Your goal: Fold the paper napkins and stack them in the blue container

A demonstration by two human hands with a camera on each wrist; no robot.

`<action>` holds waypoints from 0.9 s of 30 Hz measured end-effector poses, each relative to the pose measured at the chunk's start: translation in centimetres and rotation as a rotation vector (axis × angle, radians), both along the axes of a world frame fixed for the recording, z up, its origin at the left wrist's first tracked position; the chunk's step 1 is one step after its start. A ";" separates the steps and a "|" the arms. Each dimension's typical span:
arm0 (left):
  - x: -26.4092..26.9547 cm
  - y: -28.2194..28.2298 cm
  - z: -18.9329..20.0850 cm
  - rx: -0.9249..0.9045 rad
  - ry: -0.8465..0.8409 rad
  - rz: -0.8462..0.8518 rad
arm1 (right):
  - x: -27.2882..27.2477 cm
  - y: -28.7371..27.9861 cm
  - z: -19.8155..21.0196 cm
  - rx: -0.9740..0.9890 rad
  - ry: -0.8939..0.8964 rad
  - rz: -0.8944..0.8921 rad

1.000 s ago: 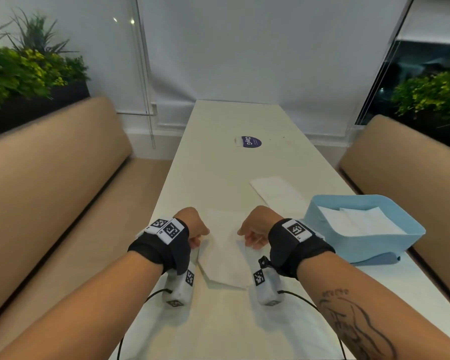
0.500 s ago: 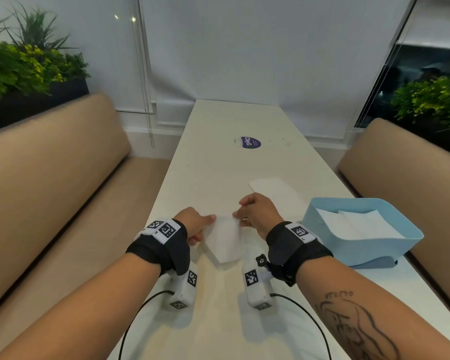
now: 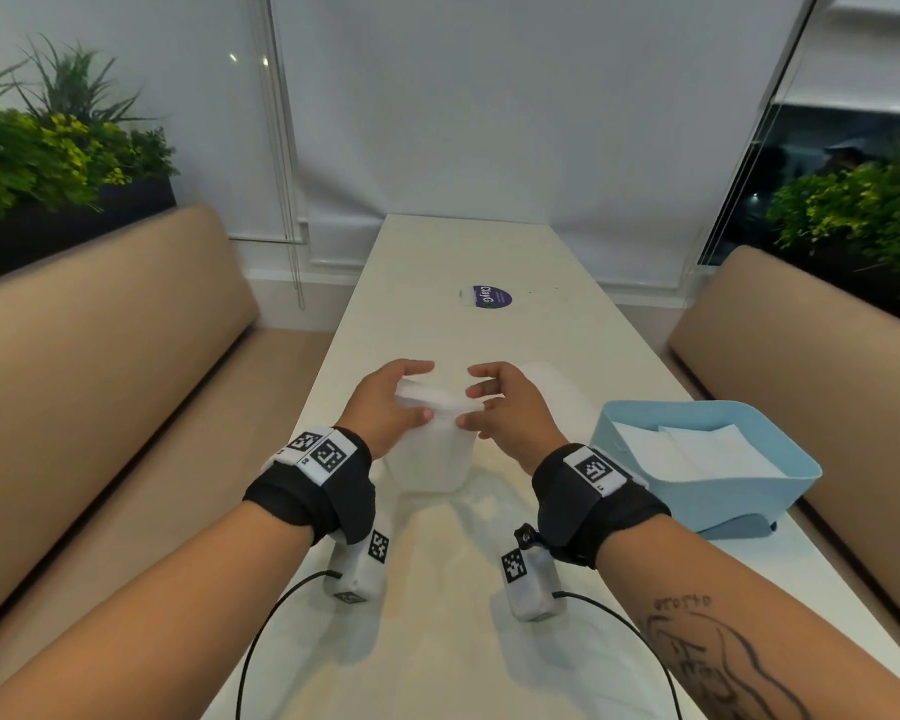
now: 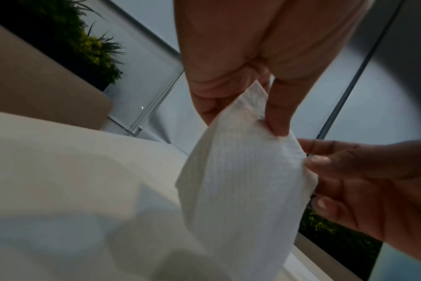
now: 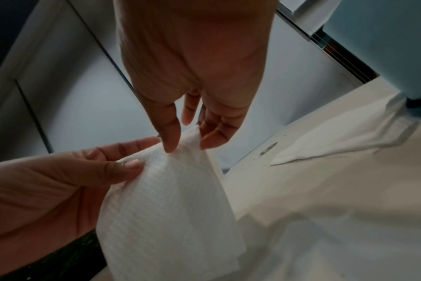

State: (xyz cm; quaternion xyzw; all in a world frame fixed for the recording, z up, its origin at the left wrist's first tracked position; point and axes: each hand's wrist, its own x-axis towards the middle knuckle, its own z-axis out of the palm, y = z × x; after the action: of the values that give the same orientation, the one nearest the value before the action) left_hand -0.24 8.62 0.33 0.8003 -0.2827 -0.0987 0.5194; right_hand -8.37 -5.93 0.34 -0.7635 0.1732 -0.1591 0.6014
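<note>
While it hangs over the near worktop (image 3: 437, 641), one paper napkin (image 3: 432, 452) is pinched at its upper corners, thumb against fingertips, by the left hand (image 3: 385, 402) and the right hand (image 3: 513, 410), so the sheet drapes freely and its edges can be matched for a fold. Just to the right, the blue container (image 3: 723, 504) already holds folded napkins (image 3: 697, 449), within easy reach for stacking. Beyond the hands another napkin (image 3: 562, 389) lies flat, probably next.

left grip (image 3: 385, 407): aloft, pinching napkin (image 3: 432, 454) top edge; right grip (image 3: 515, 413): aloft, pinching same edge
</note>
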 end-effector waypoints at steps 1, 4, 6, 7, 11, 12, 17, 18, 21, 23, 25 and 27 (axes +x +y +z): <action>-0.1 -0.1 0.1 0.001 0.002 -0.010 | 0.0 -0.1 0.0 -0.021 -0.003 0.004; -0.4 -0.4 0.3 -0.010 0.007 -0.017 | -0.1 -0.4 -0.1 -0.104 -0.011 -0.003; -0.5 -0.5 0.3 -0.008 -0.005 -0.012 | -0.2 -0.6 -0.1 -0.196 -0.005 -0.008; -0.6 -0.6 0.4 -0.012 -0.016 -0.007 | -0.3 -0.6 -0.1 -0.242 -0.002 -0.008; -0.6 -0.9 0.3 -0.075 -0.030 0.025 | -0.9 -0.5 -0.2 -0.325 -0.018 0.011; -0.6 -1.0 0.3 -0.094 -0.014 0.034 | -1.0 -0.5 -0.3 -0.340 -0.025 0.011; -0.4 -1.2 0.3 -0.074 -0.024 0.098 | -1.0 -0.9 0.0 -0.379 -0.014 0.010; -0.3 -1.2 0.3 -0.073 -0.019 0.110 | -1.0 -1.0 0.1 -0.373 -0.009 0.016; -0.1 -1.2 0.3 -0.071 -0.012 0.123 | -1.1 -1.3 0.9 -0.251 0.001 0.034; -0.1 -1.3 0.4 -0.067 -0.031 0.123 | -1.2 -1.3 1.4 -0.104 0.002 0.065; -0.1 -1.6 0.8 -0.106 -0.016 0.121 | -1.3 -1.1 1.9 -0.022 0.018 0.098; -0.4 -1.9 1.4 -0.175 0.052 0.114 | -1.4 -0.9 2.0 0.031 0.015 0.110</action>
State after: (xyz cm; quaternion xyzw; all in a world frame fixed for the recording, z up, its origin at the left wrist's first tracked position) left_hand -0.62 6.73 1.71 0.7640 -0.2307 -0.0645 0.5991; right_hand -9.72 -6.81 2.35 -0.7637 0.1376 -0.1173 0.6198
